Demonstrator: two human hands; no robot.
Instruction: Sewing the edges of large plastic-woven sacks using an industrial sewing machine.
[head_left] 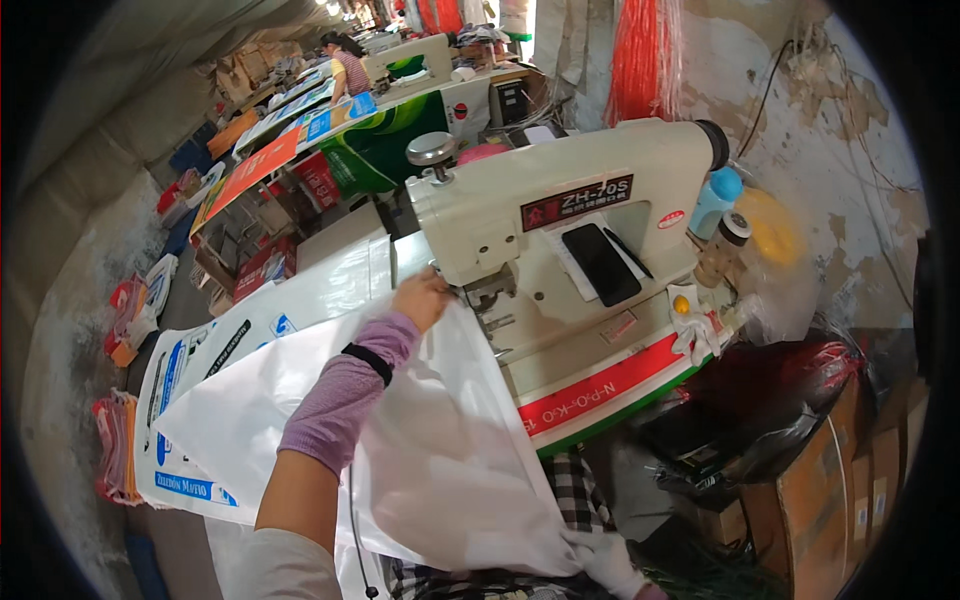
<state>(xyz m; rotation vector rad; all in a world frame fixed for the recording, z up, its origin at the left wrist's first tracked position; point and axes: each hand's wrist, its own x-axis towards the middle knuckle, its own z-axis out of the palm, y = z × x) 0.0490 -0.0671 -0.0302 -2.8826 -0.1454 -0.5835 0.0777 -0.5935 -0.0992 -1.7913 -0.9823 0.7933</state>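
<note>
A large white woven-plastic sack (430,450) spreads from the sewing machine (470,215) down over my lap. At the machine's needle end, my left hand (422,297) is closed on the sack's upper edge, its fingers curled beside the presser foot. That arm wears a purple sleeve (350,385) with a black band. Low in the view, my right hand (605,562), in a white glove, grips the sack's near right corner; its fingertips are partly blurred. Printed sacks (230,355) with blue and black patterns lie under and beyond the white one.
A black phone (602,265) and a pen (628,253) rest on the machine bed. A white glove (692,325), a blue cup (716,200) and a bottle (724,248) stand at its right. Boxes (815,490) sit lower right. A person (348,68) works farther back.
</note>
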